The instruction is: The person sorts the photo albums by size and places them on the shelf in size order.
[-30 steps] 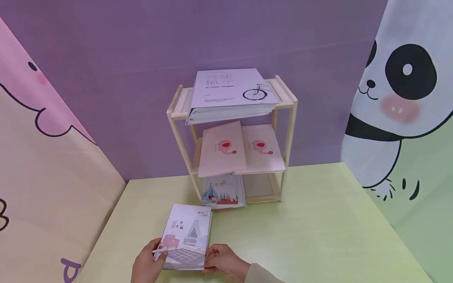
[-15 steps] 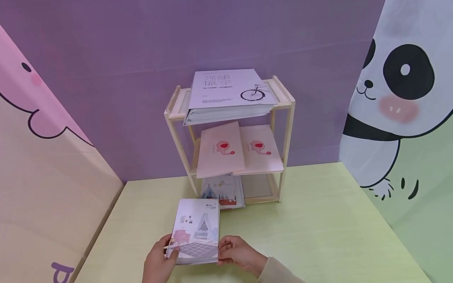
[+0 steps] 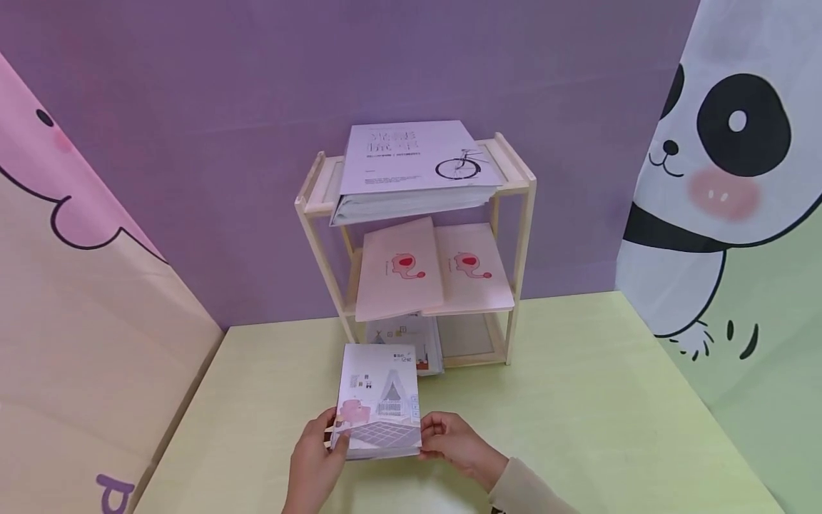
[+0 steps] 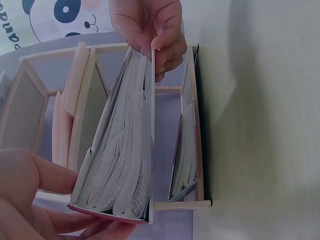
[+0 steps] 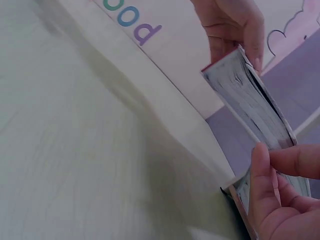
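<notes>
A thick book [image 3: 379,400] with a white cover, a tent drawing and a pink armchair is held up before the shelf's lowest level. My left hand [image 3: 316,457] grips its left side, thumb on top. At the near right corner, my right hand [image 3: 459,446] pinches the edge of the book between thumb and fingers. The left wrist view shows the page block [image 4: 120,145] between both hands, its pages slightly fanned. Behind the held book, and partly hidden by it, another illustrated book [image 3: 432,343] lies on the bottom shelf.
The small wooden shelf [image 3: 523,250] stands at the back against a purple backdrop [image 3: 257,178]. Its top bears a thick white book [image 3: 411,157] with a bicycle drawing. Two pink elephant notebooks [image 3: 478,278] lie overlapping on the middle level. Bare tabletop [image 3: 610,400] extends to the right.
Both hands have carried the white book rightward and forward towards the shelf. It now covers more of the book on the bottom level. Neither grip visibly changes.
</notes>
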The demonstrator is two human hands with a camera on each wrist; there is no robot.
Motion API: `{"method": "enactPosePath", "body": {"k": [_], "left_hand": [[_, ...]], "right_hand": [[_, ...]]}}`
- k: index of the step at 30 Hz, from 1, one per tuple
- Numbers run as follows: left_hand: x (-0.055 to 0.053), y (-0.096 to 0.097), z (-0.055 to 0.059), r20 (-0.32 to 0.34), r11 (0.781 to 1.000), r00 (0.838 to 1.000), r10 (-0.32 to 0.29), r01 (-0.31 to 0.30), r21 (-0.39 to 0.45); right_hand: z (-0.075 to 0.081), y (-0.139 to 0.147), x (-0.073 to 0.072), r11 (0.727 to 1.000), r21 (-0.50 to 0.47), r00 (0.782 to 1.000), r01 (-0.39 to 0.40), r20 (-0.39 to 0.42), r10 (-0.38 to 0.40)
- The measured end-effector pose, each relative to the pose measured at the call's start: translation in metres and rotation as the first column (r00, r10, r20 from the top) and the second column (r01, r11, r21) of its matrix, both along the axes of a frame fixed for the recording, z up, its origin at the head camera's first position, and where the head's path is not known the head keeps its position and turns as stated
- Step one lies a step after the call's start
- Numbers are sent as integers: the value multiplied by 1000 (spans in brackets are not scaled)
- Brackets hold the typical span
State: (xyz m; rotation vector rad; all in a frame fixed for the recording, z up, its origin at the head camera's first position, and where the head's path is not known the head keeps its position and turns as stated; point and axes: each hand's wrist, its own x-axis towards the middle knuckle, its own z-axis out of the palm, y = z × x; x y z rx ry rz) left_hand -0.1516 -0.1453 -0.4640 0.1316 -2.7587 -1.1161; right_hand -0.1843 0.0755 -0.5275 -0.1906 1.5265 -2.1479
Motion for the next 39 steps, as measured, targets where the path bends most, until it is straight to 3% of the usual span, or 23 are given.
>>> {"method": "enactPosePath", "body": {"k": [27,34,39], "left_hand": [[-1,32,-3,-1,997,1000,-16,16,79],[-11,40,-3,-63,994,996,-58,63,86],[-23,48,-9,-94,995,994,-62,68,66]], "right_hand": [[-6,34,-3,1000,6,998,4,-59,-3],[-3,43,-9,998,35,996,47,-71,-45],[-1,50,-18,994,54,993,90,-85,-86]]}}
